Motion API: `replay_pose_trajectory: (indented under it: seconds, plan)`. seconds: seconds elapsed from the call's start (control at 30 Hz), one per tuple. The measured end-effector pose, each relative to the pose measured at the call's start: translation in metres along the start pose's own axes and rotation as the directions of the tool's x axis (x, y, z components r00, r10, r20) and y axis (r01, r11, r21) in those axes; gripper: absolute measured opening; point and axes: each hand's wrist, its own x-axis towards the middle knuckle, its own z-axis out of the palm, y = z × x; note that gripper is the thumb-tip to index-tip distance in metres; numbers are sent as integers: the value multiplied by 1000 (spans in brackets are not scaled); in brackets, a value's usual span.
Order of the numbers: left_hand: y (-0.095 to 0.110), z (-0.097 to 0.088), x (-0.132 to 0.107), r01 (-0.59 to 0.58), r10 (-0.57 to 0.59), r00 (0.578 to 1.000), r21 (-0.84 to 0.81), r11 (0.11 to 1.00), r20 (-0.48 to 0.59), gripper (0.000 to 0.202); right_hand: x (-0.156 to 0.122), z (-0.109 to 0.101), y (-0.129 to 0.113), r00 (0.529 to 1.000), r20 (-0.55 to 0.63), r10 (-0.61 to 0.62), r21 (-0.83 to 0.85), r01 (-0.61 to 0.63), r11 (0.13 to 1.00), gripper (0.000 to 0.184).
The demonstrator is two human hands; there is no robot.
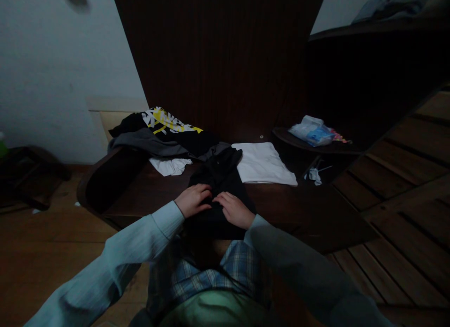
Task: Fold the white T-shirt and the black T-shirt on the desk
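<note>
A black garment lies in front of me on a dark wooden bench, its near end hanging toward my lap. My left hand is on the left part of the cloth, fingers bent and closed on the fabric. Close by, my right hand pinches the same garment, fingertips pointing left toward the other hand. A folded white cloth sits just to the right of the garment. Its exact kind, and the black garment's, are hard to tell in the dim light.
Left on the bench is a heap with a black printed garment, a grey garment and a crumpled white cloth. A plastic packet rests on a small shelf at right. Wooden slats border the right side.
</note>
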Motion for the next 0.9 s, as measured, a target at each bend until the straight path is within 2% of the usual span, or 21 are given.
replay_pose_trajectory:
  seconds: [0.1,0.13,0.2,0.3,0.37,0.43,0.47,0.5,0.57,0.63,0.67,0.73,0.83,0.87,0.9]
  plan:
    - [-19,-10,25,-4,13,988,53,999,-155,20,1,4,9,1000,-17,2,60,-1,998,42]
    - [-25,-12,34,1,13,988,87,996,-155,22,1,4,10,1000,-18,-1,85,2,996,43]
    - [-39,-12,55,-26,37,996,124,992,-87,25,2,4,12,1000,-17,0,123,2,992,43]
    - [-60,-12,81,-52,53,999,87,995,-4,34,2,5,12,1000,-18,9,137,-7,991,42]
    - [-76,-13,95,-8,8,1000,6,1000,-25,40,2,5,12,1000,-15,12,135,-10,991,42]
    - [-96,-16,104,94,-108,988,-119,988,-115,43,2,5,12,1000,-10,12,132,-10,991,42]
    - [-105,-18,108,166,-200,966,-199,966,-165,43,2,6,12,1000,-9,12,131,-11,991,42]
    - [-115,-19,110,251,-317,926,-294,922,-205,44,2,5,12,1000,-9,14,131,-13,991,43]
    - [-130,-17,113,405,-549,808,-476,780,-212,45,2,5,12,1000,-3,18,129,-17,991,43]
    - [-139,-12,112,484,-676,715,-573,661,-176,47,1,3,10,1000,9,27,121,-28,992,43]
    - [-141,-9,111,499,-700,695,-590,635,-165,48,1,2,9,999,13,36,113,-37,993,44]
    - [-139,-2,109,505,-713,675,-585,635,-190,49,0,0,7,999,11,52,93,-53,994,46]
    - [-127,2,104,481,-702,611,-531,697,-367,48,0,-2,6,999,30,38,78,-41,996,49]
    - [-120,3,101,462,-668,603,-492,738,-436,45,1,-2,6,998,49,24,77,-28,997,50]
    - [-112,2,98,429,-614,622,-444,786,-486,41,1,-2,6,997,71,11,76,-17,997,51]
